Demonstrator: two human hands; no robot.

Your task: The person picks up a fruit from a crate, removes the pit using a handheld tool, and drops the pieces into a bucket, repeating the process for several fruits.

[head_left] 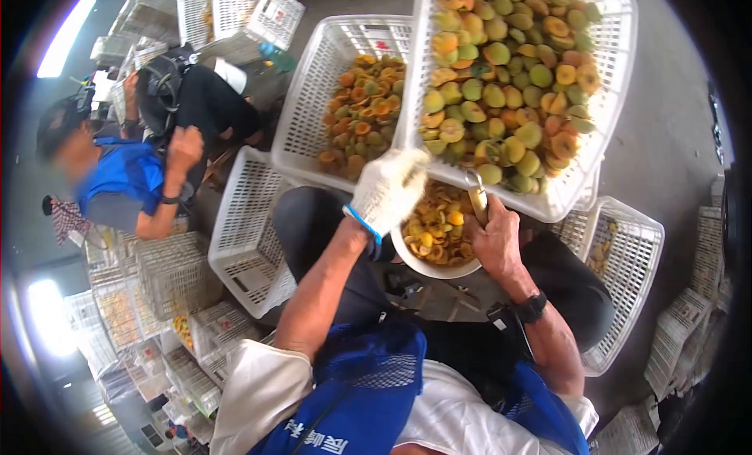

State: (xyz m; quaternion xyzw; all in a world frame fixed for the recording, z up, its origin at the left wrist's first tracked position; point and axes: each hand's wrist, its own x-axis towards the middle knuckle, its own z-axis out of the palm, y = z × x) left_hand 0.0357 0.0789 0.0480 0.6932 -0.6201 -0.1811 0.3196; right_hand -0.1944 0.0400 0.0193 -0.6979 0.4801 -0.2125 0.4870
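Observation:
My left hand (pixel 389 190), in a white knitted glove with a blue cuff, is above the left edge of a white bowl (pixel 440 272); its fingers are smeared by motion. Bare and wrapped round the handle of a small tool (pixel 477 198) with a metal loop, my right hand (pixel 497 237) is at the bowl's right side. Orange-yellow fruit pieces (pixel 439 224) lie in the bowl. Just beyond it, a white crate (pixel 619 87) holds many green and orange fruits (pixel 509 87). Another crate (pixel 313 71), on the left, holds orange fruit halves (pixel 364 110).
A white crate (pixel 239 228) stands left of my legs, and another (pixel 638 259) with some fruit pieces is at the right. A co-worker in a blue vest (pixel 125 173) sits at the left. Stacked crates (pixel 168 271) line the left side; more (pixel 677 330) stand far right.

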